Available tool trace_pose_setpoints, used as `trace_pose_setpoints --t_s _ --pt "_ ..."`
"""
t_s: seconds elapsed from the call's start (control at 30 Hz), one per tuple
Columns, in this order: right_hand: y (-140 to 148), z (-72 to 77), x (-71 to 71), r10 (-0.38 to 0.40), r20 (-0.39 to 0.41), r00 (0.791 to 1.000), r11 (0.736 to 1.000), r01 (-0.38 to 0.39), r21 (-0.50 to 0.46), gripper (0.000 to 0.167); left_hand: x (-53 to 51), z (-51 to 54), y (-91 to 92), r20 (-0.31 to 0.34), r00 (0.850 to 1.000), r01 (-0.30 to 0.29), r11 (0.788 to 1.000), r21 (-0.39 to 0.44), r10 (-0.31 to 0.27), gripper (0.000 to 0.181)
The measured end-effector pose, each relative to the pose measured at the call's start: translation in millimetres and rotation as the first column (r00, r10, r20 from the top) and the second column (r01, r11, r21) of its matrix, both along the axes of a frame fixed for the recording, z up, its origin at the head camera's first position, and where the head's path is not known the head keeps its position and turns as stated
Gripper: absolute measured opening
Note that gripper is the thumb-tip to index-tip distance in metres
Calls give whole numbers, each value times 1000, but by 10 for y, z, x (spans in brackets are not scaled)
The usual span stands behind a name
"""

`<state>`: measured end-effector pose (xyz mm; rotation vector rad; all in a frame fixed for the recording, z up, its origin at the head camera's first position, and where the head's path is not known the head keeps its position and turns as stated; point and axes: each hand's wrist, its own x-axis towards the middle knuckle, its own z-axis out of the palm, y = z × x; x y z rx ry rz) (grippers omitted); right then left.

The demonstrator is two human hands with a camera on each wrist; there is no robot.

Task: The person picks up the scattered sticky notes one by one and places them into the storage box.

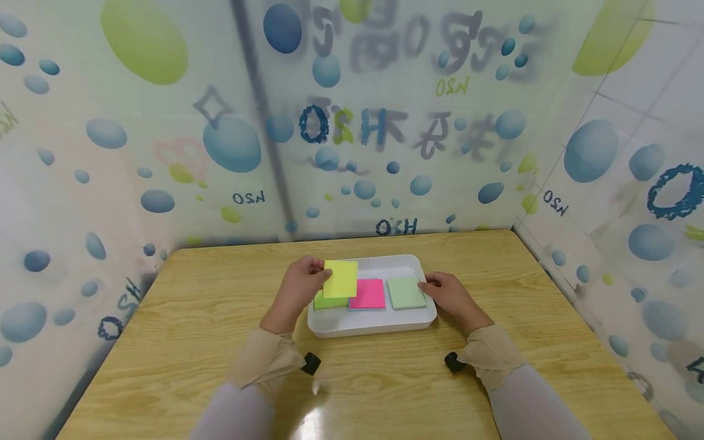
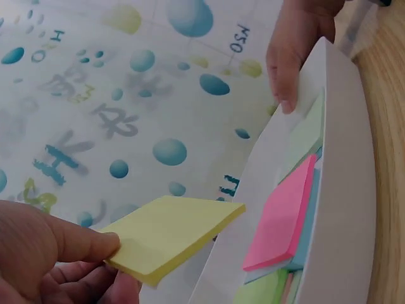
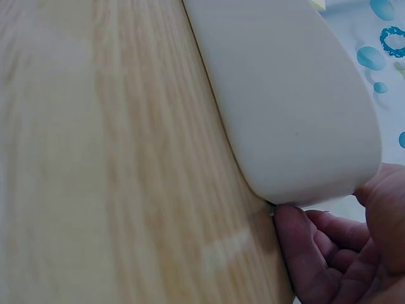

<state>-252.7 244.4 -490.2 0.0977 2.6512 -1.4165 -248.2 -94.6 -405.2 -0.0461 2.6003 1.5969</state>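
My left hand [image 1: 299, 287] pinches a yellow sticky note pad [image 1: 342, 279] by its left edge, thumb on top. The pad hangs above the left part of a white tray [image 1: 374, 330], apart from the pads below. With the thumb over the rim and the fingers bent outside, my right hand [image 1: 452, 299] grips the tray's right end. Inside lie a bright green pad [image 1: 331, 302] at left, partly hidden by the yellow one, a pink pad [image 1: 370, 294] in the middle and a pale green pad [image 1: 406, 293] at right. A blue pad [image 2: 308, 234] shows under the pink one.
The tray stands on a wood-grain table [image 1: 209, 342]. Behind the table hangs a white curtain [image 1: 341, 183] printed with blue and green drops. Each wrist carries a small black device, one at the left wrist [image 1: 311, 363] and one at the right wrist [image 1: 454, 362].
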Motion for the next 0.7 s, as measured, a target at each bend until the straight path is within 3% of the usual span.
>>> trace_pose_setpoints --t_s 0.23,0.5,0.7 --pt "-3 -2 -4 -13 12 1000 1000 13 -19 46 -66 -120 291 15 999 47 996 78 -48 15" --pt "4 -6 -10 -11 22 1000 1000 12 -10 48 -118 -294 491 101 990 69 974 216 -93 17" --pt "-7 7 -3 -23 46 999 1000 23 -5 50 -134 -356 626 147 982 84 971 225 -119 18"
